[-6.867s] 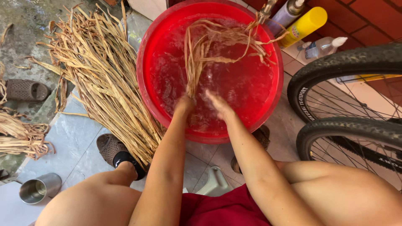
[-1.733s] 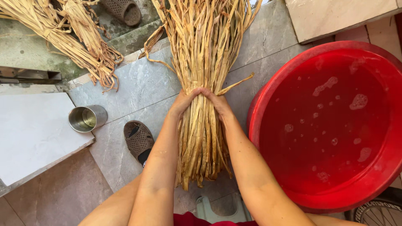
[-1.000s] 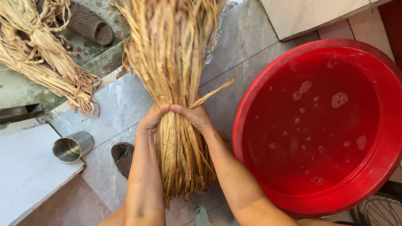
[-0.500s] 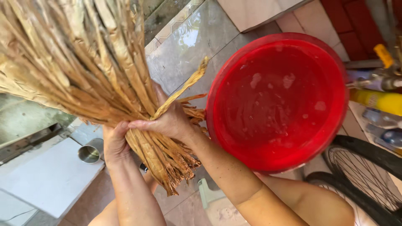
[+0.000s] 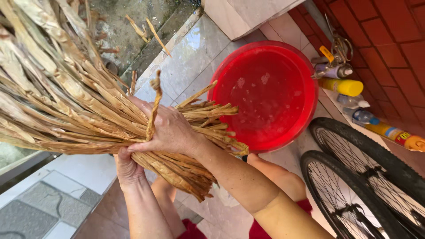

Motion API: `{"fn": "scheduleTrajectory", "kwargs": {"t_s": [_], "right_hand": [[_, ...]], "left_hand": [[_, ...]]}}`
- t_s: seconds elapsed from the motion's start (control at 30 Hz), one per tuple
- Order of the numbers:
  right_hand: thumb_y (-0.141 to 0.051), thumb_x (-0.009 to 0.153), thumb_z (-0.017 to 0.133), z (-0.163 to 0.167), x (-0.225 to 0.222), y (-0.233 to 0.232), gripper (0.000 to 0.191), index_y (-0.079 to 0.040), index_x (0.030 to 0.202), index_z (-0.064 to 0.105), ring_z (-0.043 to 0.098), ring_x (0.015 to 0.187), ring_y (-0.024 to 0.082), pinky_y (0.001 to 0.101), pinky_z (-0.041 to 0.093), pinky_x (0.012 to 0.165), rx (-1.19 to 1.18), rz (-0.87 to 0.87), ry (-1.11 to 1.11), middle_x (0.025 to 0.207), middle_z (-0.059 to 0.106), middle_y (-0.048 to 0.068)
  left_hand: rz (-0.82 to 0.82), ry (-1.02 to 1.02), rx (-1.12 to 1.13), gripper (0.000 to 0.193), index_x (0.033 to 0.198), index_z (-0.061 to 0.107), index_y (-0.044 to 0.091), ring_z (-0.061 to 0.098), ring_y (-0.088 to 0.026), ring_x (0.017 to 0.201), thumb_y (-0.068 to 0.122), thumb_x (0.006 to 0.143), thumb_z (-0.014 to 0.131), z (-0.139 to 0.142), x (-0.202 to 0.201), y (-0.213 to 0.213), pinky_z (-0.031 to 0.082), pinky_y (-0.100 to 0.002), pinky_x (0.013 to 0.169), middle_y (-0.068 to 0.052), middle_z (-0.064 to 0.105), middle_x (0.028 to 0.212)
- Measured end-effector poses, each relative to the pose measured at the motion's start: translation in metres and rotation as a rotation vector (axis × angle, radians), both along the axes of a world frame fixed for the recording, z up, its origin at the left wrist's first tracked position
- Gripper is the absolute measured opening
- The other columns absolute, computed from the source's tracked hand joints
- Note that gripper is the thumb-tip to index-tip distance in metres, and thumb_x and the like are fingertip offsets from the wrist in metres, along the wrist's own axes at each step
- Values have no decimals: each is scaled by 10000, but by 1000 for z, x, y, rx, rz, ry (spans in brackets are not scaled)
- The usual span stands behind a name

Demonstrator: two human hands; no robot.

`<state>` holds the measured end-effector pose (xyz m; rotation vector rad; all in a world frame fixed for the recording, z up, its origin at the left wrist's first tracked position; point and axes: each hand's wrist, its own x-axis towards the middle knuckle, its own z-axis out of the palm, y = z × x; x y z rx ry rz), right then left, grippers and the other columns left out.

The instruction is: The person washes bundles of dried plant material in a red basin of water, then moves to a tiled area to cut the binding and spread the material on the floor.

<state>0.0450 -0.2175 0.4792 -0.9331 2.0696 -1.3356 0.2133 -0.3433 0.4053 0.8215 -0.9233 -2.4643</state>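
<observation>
Both hands grip one thick bundle of dried straw-coloured stalks [image 5: 84, 110], lifted off the floor. Underneath, the left hand [image 5: 127, 167] cups the bundle with its fingers curled up around the lower stalks. On top, the right hand [image 5: 170, 130] presses down and wraps over it, and a single twisted strand [image 5: 153, 106] runs up across its knuckles. The two hands sit close together near the cut ends, which stick out past them toward the lower right, while the long leafy part fans out to the upper left and fills that corner of the view.

Below the forearms the person's bare knees and a bit of red clothing [image 5: 270, 228] show over the tiled floor [image 5: 186, 57].

Just beyond the right hand, nearly touching the stalk tips, a round red basin [image 5: 301, 110] stands on the tiles with water and a few bubbles in it. Two bicycle wheels [image 5: 354, 186] stand at the lower right. Farther off, along the red brick wall [image 5: 380, 40], are a yellow bottle [image 5: 341, 86] and other spray bottles.
</observation>
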Motion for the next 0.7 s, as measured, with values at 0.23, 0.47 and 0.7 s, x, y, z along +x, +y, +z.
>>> {"fn": "scheduleTrajectory", "kwargs": {"t_s": [0.23, 0.47, 0.7], "right_hand": [[-591, 691, 875, 35, 4, 6, 1109, -123, 1564, 376, 675, 1157, 376, 476, 549, 952, -7, -2, 56, 1328, 655, 175], [-614, 693, 851, 22, 11, -30, 1111, -133, 1575, 378, 680, 1148, 382, 484, 555, 946, 59, -7, -8, 1276, 675, 166], [-628, 682, 847, -22, 18, -77, 1137, -167, 1591, 342, 684, 1116, 390, 504, 555, 940, 67, -94, -53, 1232, 687, 168]], "left_hand": [[-21, 0, 197, 819, 1429, 580, 6, 650, -253, 1249, 261, 753, 964, 5, 25, 3, 533, -394, 1124, -109, 658, 1372], [-27, -48, 256, 840, 1430, 570, -9, 634, -261, 1278, 271, 745, 967, -5, 30, -30, 503, -402, 1162, -116, 649, 1385], [-126, -74, 237, 905, 1480, 515, 5, 616, -257, 1306, 284, 738, 953, -27, 14, -89, 486, -410, 1177, -111, 615, 1433]]}}
